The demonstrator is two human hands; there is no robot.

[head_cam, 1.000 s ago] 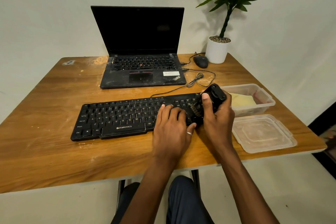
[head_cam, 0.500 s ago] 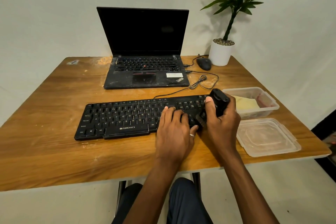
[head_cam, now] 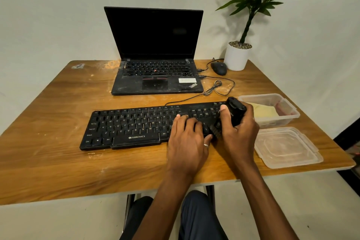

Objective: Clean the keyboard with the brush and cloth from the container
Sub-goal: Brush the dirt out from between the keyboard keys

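With the keyboard (head_cam: 132,124) lying across the worktop (head_cam: 48,161), the left hand (head_cam: 188,140) flat-fingered on its keys and the right hand (head_cam: 240,134) wrapped round the brush (head_cam: 236,111) at its three o'clock end, a hard outward stroke could flick dust into the open container (head_cam: 280,122) just beyond, soiling the cloth (head_cam: 263,112).

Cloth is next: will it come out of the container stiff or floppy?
Probably floppy: the cloth lies folded and draped low in the container. Likely light; the thin clear container looks light too, so it may slide when you pull.
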